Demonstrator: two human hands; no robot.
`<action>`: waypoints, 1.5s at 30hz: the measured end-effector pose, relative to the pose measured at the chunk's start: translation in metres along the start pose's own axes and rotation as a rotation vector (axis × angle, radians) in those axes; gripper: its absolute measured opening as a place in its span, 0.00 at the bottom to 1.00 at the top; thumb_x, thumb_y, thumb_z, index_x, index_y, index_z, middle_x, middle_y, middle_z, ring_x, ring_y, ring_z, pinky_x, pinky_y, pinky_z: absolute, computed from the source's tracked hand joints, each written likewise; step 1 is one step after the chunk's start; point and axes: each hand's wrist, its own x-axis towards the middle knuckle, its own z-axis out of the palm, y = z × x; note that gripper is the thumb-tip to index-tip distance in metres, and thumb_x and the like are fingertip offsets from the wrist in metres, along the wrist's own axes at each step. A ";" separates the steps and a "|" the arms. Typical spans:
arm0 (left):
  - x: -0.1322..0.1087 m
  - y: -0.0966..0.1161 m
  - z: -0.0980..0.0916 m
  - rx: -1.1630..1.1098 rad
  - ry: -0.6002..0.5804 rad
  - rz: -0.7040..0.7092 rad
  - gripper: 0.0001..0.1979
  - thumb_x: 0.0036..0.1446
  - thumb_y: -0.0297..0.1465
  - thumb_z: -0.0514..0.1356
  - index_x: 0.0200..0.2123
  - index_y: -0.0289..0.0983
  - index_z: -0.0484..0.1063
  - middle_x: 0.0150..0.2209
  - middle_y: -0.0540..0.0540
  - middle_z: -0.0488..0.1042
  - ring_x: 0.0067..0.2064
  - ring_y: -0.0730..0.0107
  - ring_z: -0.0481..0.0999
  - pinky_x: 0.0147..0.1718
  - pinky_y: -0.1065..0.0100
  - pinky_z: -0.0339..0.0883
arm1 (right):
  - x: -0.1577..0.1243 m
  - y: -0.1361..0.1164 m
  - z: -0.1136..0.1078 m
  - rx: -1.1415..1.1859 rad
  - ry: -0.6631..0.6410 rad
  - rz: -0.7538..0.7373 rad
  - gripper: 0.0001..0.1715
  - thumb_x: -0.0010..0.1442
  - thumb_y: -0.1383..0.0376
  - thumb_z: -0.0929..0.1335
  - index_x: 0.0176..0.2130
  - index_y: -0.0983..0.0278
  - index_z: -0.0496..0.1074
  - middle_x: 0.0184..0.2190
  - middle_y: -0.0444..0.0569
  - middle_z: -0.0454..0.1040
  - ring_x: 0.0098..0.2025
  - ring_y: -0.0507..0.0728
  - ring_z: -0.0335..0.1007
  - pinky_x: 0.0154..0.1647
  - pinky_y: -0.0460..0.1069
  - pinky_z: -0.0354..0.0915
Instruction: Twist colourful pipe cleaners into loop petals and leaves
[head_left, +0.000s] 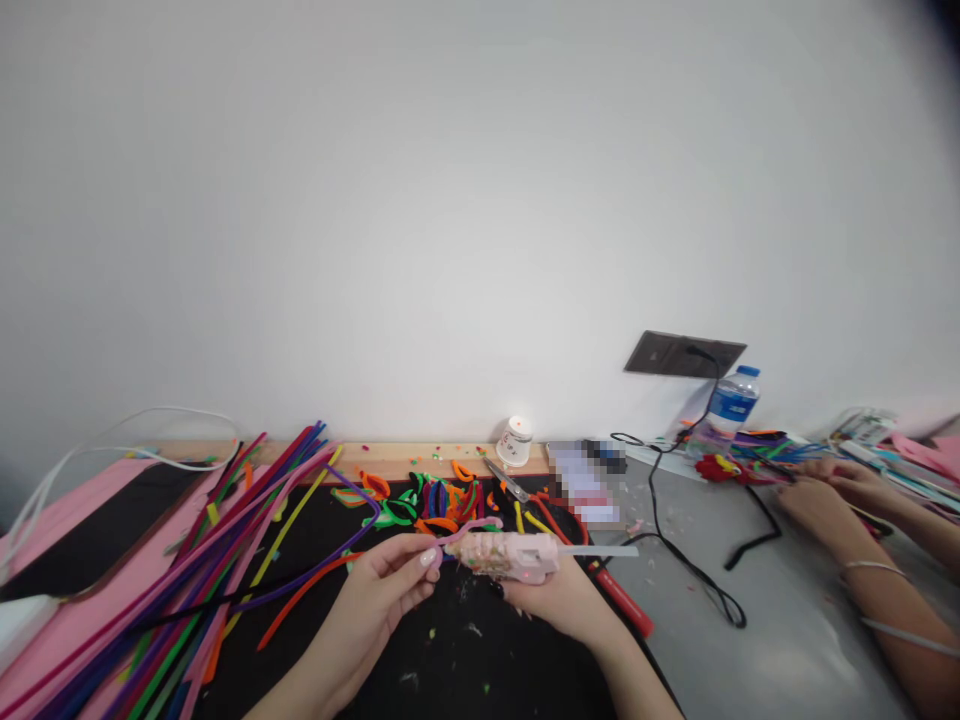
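My right hand (536, 595) is wrapped round a pale pink hot glue gun (510, 553), whose nozzle points left. A clear glue stick (604, 551) juts out of its rear. Between the thumb and fingers of my left hand (394, 580) is a pink pipe cleaner (469, 533), its free end curving up to the right. The nozzle is close to the pinched part; whether they touch I cannot tell. Just beyond both hands lie several bent pipe-cleaner pieces (401, 512) in orange, green and other colours, on a black mat (450, 660).
Long coloured pipe cleaners (225, 570) lie in a heap on the left. Scissors (508, 480), a paper cup (514, 441) and a red-handled tool (624, 600) are nearby. A black cord (694, 575) crosses the grey table. At right are a water bottle (731, 405) and another person's hands (825, 505).
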 end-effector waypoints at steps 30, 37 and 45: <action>0.001 0.000 -0.001 -0.045 -0.012 0.005 0.11 0.40 0.32 0.69 0.30 0.35 0.75 0.25 0.51 0.72 0.29 0.77 0.68 0.30 0.76 0.63 | 0.000 -0.008 0.000 -0.032 -0.062 0.029 0.22 0.46 0.75 0.64 0.41 0.65 0.75 0.29 0.45 0.76 0.26 0.51 0.67 0.27 0.43 0.64; 0.000 0.002 0.001 -0.069 -0.003 -0.005 0.11 0.39 0.32 0.69 0.29 0.35 0.74 0.25 0.50 0.73 0.30 0.76 0.69 0.31 0.75 0.63 | 0.000 -0.003 0.000 -0.029 -0.042 0.003 0.17 0.46 0.74 0.65 0.38 0.67 0.75 0.30 0.47 0.76 0.34 0.56 0.71 0.37 0.47 0.66; 0.002 -0.001 0.000 -0.115 0.004 0.001 0.11 0.39 0.31 0.70 0.28 0.35 0.74 0.26 0.50 0.73 0.30 0.76 0.69 0.29 0.76 0.62 | -0.001 -0.002 0.000 -0.074 -0.023 0.051 0.17 0.46 0.73 0.65 0.38 0.67 0.75 0.29 0.47 0.76 0.31 0.56 0.70 0.32 0.46 0.66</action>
